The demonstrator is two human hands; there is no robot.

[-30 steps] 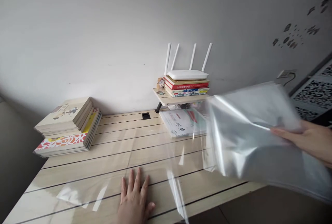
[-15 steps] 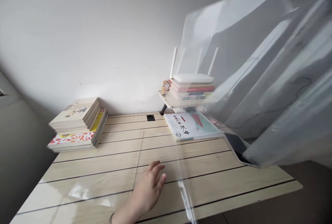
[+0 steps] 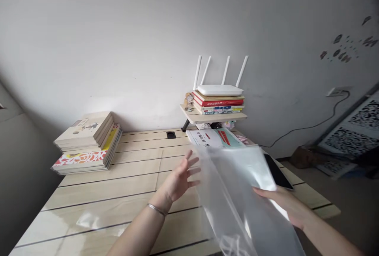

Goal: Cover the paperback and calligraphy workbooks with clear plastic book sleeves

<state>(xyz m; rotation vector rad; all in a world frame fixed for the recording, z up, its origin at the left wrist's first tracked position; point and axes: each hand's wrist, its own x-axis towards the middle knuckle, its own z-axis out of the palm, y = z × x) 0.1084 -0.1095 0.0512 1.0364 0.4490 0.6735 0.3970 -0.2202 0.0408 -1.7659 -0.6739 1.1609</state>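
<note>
My right hand (image 3: 280, 200) grips a bundle of clear plastic sheets (image 3: 233, 185), thumb on top and the other fingers hidden beneath. The sheets hang over the right part of the table, hiding the lower part of a book with a white and green cover (image 3: 219, 137). My left hand (image 3: 180, 177), with a bracelet on its wrist, is open with its fingers spread beside the left edge of the bundle. Another transparent sheet (image 3: 118, 204) lies flat on the table to the left, showing as glossy reflections and a crease.
At the left stands a stack of books (image 3: 89, 141). A white router (image 3: 220, 89) rests on books on a small raised shelf (image 3: 213, 118). A dark tablet-like object (image 3: 278, 173) lies near the table's right edge. A cable (image 3: 299, 127) runs along the wall from an outlet.
The plastic sheets have come down from high on the right to low over the table, and my right hand has come into view. My left hand has moved up, its fingers spreading.
</note>
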